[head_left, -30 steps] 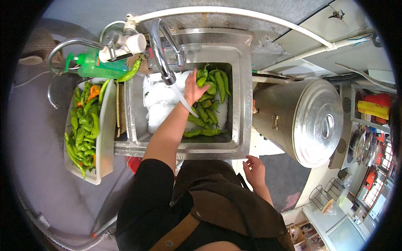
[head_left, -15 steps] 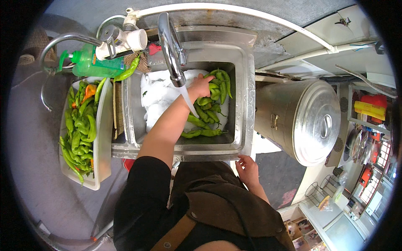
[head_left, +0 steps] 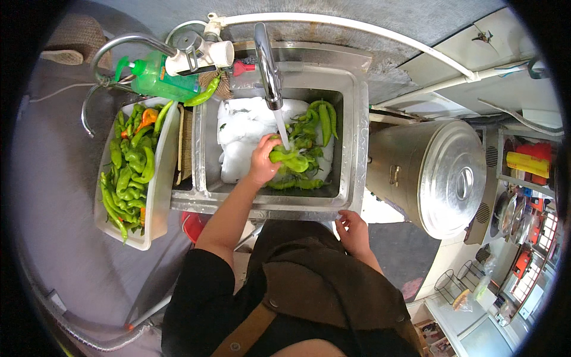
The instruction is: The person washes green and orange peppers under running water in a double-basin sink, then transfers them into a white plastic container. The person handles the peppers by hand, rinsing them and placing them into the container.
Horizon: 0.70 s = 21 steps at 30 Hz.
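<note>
My left hand (head_left: 264, 162) is closed around green peppers (head_left: 292, 160) low in the sink, right by the stream of water (head_left: 282, 128). Chrome tap (head_left: 269, 68) above it is running. More long green peppers (head_left: 325, 122) lie along the right side of the sink basin (head_left: 214, 187), some shiny with water. A white, foamy-looking mass (head_left: 241, 122) fills the basin's left part. My right hand (head_left: 353, 232) hangs at the sink's front right corner, fingers loosely bent with nothing in them, fingertips close to the rim.
Left of the sink stands a white plastic tub (head_left: 166, 172) heaped with green peppers and a few orange ones. Behind it is a green pump bottle (head_left: 163, 77). A large lidded metal pot (head_left: 449, 178) stands to the right. A red bucket (head_left: 193, 225) shows below the sink.
My left hand has drawn back from the far pepper pile toward me, now holding peppers beside the stream. The view has shifted slightly. My right hand stays near the sink corner.
</note>
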Each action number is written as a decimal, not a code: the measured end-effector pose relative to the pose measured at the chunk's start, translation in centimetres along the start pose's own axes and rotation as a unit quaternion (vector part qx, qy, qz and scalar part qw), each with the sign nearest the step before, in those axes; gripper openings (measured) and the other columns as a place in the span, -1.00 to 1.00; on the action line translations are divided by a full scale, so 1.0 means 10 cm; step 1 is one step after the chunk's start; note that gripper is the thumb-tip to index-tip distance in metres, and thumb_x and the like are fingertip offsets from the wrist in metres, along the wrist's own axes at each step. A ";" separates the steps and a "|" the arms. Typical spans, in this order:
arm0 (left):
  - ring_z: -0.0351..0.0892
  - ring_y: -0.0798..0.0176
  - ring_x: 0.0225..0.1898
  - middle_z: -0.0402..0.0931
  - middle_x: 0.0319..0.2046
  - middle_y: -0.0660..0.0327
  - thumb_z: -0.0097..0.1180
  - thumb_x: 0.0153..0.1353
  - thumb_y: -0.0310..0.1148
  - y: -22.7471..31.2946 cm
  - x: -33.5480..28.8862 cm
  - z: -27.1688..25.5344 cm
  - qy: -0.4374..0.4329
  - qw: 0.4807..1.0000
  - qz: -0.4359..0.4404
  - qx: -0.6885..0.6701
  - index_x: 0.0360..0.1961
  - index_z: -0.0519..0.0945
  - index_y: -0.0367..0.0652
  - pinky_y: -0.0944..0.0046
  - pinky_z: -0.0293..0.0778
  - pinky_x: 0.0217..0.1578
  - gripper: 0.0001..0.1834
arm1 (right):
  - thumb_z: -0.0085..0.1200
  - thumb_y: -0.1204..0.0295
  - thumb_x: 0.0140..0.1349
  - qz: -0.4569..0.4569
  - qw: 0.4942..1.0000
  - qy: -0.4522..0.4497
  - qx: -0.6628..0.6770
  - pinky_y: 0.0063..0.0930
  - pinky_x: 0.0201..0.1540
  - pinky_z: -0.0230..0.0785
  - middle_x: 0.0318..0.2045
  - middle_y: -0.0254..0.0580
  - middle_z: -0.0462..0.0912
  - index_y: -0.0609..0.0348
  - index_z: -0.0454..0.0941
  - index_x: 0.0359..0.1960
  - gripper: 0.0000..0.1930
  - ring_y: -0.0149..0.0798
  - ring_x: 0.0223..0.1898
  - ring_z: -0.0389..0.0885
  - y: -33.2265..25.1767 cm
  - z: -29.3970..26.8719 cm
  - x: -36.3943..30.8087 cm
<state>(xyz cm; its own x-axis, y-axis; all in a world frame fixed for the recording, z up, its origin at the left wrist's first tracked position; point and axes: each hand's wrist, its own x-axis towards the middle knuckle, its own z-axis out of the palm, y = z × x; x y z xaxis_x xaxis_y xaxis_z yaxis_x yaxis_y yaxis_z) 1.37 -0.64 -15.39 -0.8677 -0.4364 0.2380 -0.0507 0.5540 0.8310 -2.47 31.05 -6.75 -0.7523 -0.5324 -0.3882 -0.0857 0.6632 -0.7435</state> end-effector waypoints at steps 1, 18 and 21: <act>0.48 -0.05 -0.04 0.39 -0.01 0.02 0.20 -0.28 -0.66 0.10 -0.07 0.03 0.021 1.000 0.001 -0.003 -0.17 0.45 -0.18 0.19 0.44 -0.10 -0.49 | 0.14 0.49 0.03 -0.013 1.000 0.002 -0.003 -0.35 -0.35 0.43 -0.42 -0.10 0.56 0.23 0.50 -0.20 -0.74 -0.16 -0.46 0.54 -0.01 -0.01 0.01; 0.42 0.25 -0.10 0.39 -0.10 0.22 0.08 -0.01 -0.70 0.46 0.06 0.13 0.297 0.771 -0.208 -0.523 0.00 0.29 -0.12 0.24 0.39 -0.06 -0.47 | 0.15 0.48 0.02 -0.042 0.999 0.014 0.010 -0.35 -0.37 0.42 -0.44 -0.10 0.55 0.25 0.51 -0.21 -0.74 -0.16 -0.48 0.54 0.06 -0.20 -0.10; 0.45 0.17 -0.07 0.42 -0.07 0.19 0.08 0.01 -0.68 0.53 0.01 0.21 0.297 0.698 -0.294 -0.581 0.07 0.27 -0.07 0.15 0.41 -0.01 -0.43 | 0.15 0.49 0.02 -0.054 0.998 0.011 0.006 -0.35 -0.36 0.42 -0.43 -0.10 0.56 0.26 0.51 -0.21 -0.74 -0.16 -0.47 0.54 0.05 -0.21 -0.07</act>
<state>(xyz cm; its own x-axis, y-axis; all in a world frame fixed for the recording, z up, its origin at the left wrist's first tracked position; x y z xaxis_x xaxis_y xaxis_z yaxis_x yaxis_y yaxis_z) -0.05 3.69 -12.02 -0.4901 -0.7544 -0.4367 0.4229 -0.6439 0.6376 -3.34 32.82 -5.73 -0.7527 -0.5893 -0.2935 -0.1599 0.5960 -0.7869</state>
